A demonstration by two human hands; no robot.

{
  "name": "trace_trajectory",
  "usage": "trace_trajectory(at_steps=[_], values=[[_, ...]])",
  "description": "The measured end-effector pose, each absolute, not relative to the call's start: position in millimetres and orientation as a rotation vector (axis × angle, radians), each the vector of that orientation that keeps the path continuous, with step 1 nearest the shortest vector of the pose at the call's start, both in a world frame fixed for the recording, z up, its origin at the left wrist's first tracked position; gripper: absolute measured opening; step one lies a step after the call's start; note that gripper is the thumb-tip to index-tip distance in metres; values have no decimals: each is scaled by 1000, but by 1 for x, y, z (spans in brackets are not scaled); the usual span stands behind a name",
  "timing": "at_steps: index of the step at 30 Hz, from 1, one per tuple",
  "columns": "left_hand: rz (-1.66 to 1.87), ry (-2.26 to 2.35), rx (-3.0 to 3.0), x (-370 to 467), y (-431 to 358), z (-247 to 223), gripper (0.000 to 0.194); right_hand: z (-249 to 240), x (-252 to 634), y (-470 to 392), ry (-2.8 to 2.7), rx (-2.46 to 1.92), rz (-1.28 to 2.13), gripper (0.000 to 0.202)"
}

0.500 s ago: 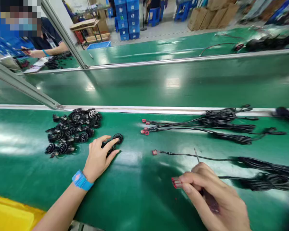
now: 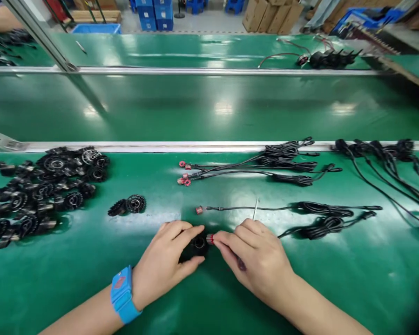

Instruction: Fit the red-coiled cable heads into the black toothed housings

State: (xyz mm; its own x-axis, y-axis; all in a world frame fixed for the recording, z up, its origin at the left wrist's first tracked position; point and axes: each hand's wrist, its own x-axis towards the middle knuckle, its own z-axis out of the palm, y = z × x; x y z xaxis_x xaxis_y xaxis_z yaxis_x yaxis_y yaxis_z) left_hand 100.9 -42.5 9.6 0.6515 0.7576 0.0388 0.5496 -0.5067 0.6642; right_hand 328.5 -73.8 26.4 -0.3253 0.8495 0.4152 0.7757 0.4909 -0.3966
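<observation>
My left hand (image 2: 167,256), with a blue strap on its wrist, grips a round black motor housing (image 2: 198,245) just above the table. Between the thumb and forefinger of my right hand (image 2: 256,260) is a small red-ended motor stator (image 2: 210,239), right at the housing's opening. Whether it has entered the housing I cannot tell. A thin metal-shafted tool (image 2: 255,209), like a screwdriver, also sits in my right hand, its dark handle end showing below. A black cable bundle (image 2: 323,227) leads away behind that hand. Two black toothed housings (image 2: 127,204) lie left of my hands.
A heap of black housings (image 2: 45,190) covers the left of the green table (image 2: 91,279). Several cables with red stators (image 2: 185,181) lie behind my hands, one more (image 2: 199,210) nearer. More black cables (image 2: 387,153) lie right. A metal rail (image 2: 223,146) runs along the back.
My left hand has taken a housing from near the heap and brought it right, to the middle. My right hand has brought the stator left to meet it. The view has shifted right and down.
</observation>
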Motion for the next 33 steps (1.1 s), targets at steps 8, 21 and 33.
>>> trace_trajectory(at_steps=[8,21,33], values=[[396,992,2074,102,-38,3,60,19,323,-80,-2321,-1267,132,18],[328,808,2013,101,-25,12,50,38,321,-77,-2528,-1067,-62,30],[411,903,2108,109,-35,11,68,38,324,-79,-2493,-1122,64,31]])
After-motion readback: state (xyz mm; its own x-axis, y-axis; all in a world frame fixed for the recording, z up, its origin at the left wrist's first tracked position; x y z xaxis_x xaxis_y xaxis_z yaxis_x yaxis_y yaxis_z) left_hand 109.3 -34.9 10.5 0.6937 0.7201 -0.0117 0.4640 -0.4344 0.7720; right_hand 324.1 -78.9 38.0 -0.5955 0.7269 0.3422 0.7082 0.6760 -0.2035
